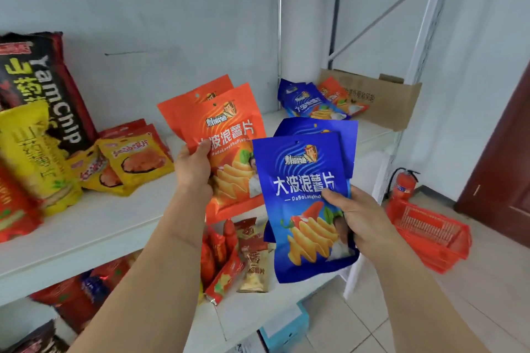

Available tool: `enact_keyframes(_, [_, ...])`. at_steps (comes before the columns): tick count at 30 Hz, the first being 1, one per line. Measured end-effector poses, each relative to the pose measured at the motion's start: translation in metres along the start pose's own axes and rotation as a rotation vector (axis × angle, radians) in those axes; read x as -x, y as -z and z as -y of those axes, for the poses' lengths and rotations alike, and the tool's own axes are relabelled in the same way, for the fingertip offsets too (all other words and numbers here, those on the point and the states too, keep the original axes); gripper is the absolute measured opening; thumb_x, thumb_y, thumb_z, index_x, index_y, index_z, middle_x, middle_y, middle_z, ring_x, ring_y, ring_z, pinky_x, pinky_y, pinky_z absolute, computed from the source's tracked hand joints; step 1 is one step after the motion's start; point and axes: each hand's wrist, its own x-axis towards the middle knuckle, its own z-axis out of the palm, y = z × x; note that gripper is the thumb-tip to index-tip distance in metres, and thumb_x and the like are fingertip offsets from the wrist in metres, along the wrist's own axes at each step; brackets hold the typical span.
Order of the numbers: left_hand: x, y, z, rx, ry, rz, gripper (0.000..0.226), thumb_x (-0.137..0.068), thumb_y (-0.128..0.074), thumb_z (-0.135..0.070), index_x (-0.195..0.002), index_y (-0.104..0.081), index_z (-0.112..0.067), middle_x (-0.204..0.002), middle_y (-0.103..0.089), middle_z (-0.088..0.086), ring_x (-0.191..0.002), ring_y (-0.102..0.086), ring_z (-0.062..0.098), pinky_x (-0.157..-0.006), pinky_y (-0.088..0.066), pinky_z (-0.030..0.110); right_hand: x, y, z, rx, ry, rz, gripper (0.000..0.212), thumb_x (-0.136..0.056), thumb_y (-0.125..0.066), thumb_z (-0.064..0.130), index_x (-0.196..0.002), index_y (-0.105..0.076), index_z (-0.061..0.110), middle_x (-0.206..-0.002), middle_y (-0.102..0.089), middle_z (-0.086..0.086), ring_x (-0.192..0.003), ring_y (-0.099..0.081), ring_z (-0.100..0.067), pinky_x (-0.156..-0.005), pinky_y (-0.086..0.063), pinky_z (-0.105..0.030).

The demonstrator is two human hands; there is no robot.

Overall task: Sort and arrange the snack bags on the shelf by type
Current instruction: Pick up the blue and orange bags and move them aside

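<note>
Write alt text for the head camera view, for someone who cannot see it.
A person's left hand holds orange chip bags and their right hand holds blue chip bags before a white shelf. Yellow snack bags lie on the shelf at left; more blue and orange bags lie far right.

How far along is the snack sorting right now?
Done: yellow bags grouped on the shelf. In hand: left hand holds orange bags, right hand holds blue bags. Left: the mixed blue-and-orange pile by the cardboard box.
</note>
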Motion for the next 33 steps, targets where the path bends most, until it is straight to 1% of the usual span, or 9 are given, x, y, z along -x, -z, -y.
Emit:
enact_keyframes(4, [-0.029, -0.055, 0.018, -0.029, 0.013, 0.015, 0.027, -0.098, -0.065, -0.035, -0.12, -0.063, -0.02, -0.105, -0.076, 0.001, -0.089, -0.075, 0.024, -0.08, -0.062, 0.04, -0.045, 0.032, 0.012, 0.0, 0.021, -0.008, 0.027, -0.088, -0.071, 0.031, -0.108, -0.066, 0.014, -0.098, -0.077, -0.008, -0.074, -0.075, -0.017, -0.058, -0.054, -0.027])
enact_keyframes(7, [-0.054, -0.096, 0.031, -0.023, 0.017, 0.02, 0.023, -0.098, -0.064, -0.035, -0.117, -0.063, -0.021, -0.104, -0.075, 0.002, -0.089, -0.075, 0.025, -0.078, -0.061, 0.04, -0.084, 0.055, 0.02, 0.025, 0.036, -0.029, 0.027, -0.089, -0.07, 0.032, -0.108, -0.066, 0.014, -0.095, -0.077, -0.008, -0.081, -0.075, -0.026, -0.062, -0.059, -0.036])
enact_keyframes(11, [-0.099, -0.149, 0.047, -0.007, -0.008, 0.015, 0.011, -0.098, -0.064, -0.028, -0.106, -0.063, -0.021, -0.097, -0.074, 0.001, -0.087, -0.073, 0.024, -0.074, -0.058, 0.035, -0.143, 0.08, 0.03, 0.028, 0.062, -0.064, 0.022, -0.09, -0.068, 0.028, -0.104, -0.065, 0.012, -0.093, -0.077, -0.009, -0.073, -0.075, -0.022, -0.062, -0.06, -0.034])
enact_keyframes(14, [-0.138, -0.188, 0.061, -0.007, -0.016, 0.032, 0.01, -0.099, -0.063, -0.028, -0.105, -0.063, -0.02, -0.096, -0.072, 0.002, -0.083, -0.071, 0.022, -0.073, -0.057, 0.033, -0.197, 0.095, 0.033, 0.023, 0.087, -0.098, 0.022, -0.09, -0.069, 0.028, -0.105, -0.067, 0.012, -0.097, -0.076, -0.012, -0.091, -0.069, -0.045, -0.085, -0.056, -0.055])
enact_keyframes(18, [-0.194, -0.237, 0.082, -0.053, 0.007, 0.029, 0.016, -0.099, -0.062, -0.03, -0.109, -0.063, -0.018, -0.098, -0.072, 0.003, -0.085, -0.071, 0.023, -0.076, -0.057, 0.035, -0.268, 0.11, 0.042, 0.031, 0.083, -0.128, 0.028, -0.088, -0.07, 0.028, -0.11, -0.065, 0.011, -0.104, -0.075, -0.016, -0.092, -0.071, -0.041, -0.088, -0.054, -0.057])
enact_keyframes(22, [-0.239, -0.276, 0.105, -0.125, 0.005, 0.013, 0.016, -0.1, -0.06, -0.032, -0.107, -0.063, -0.018, -0.097, -0.07, 0.002, -0.086, -0.069, 0.024, -0.081, -0.056, 0.037, -0.331, 0.128, 0.049, 0.049, 0.106, -0.142, 0.038, -0.083, -0.076, 0.039, -0.112, -0.064, 0.017, -0.103, -0.075, -0.012, -0.106, -0.057, -0.06, -0.089, -0.042, -0.076])
enact_keyframes(27, [-0.271, -0.3, 0.141, -0.271, 0.005, -0.087, 0.013, -0.099, -0.06, -0.032, -0.101, -0.064, -0.02, -0.108, -0.073, 0.01, -0.097, -0.07, 0.033, -0.092, -0.057, 0.047, -0.386, 0.141, 0.051, 0.022, 0.075, -0.16, 0.034, -0.086, -0.073, 0.03, -0.114, -0.064, 0.013, -0.103, -0.076, -0.012, -0.098, -0.068, -0.045, -0.095, -0.047, -0.067])
enact_keyframes(30, [-0.277, -0.314, 0.156, -0.378, -0.059, -0.124, 0.021, -0.101, -0.057, -0.029, -0.109, -0.068, -0.014, -0.113, -0.072, 0.013, -0.104, -0.067, 0.037, -0.093, -0.054, 0.043, -0.423, 0.145, 0.047, 0.097, 0.1, -0.206, 0.025, -0.086, -0.074, 0.031, -0.106, -0.066, 0.018, -0.098, -0.076, -0.008, -0.091, -0.072, -0.033, -0.09, -0.052, -0.062])
enact_keyframes(33, [-0.277, -0.331, 0.165, -0.491, -0.1, -0.157, 0.028, -0.103, -0.052, -0.03, -0.119, -0.066, -0.011, -0.119, -0.07, 0.013, -0.11, -0.064, 0.037, -0.09, -0.048, 0.038, -0.453, 0.144, 0.048, 0.276, 0.182, -0.279, 0.014, -0.089, -0.071, 0.033, -0.097, -0.065, 0.024, -0.095, -0.075, 0.002, -0.088, -0.071, -0.02, -0.084, -0.057, -0.043])
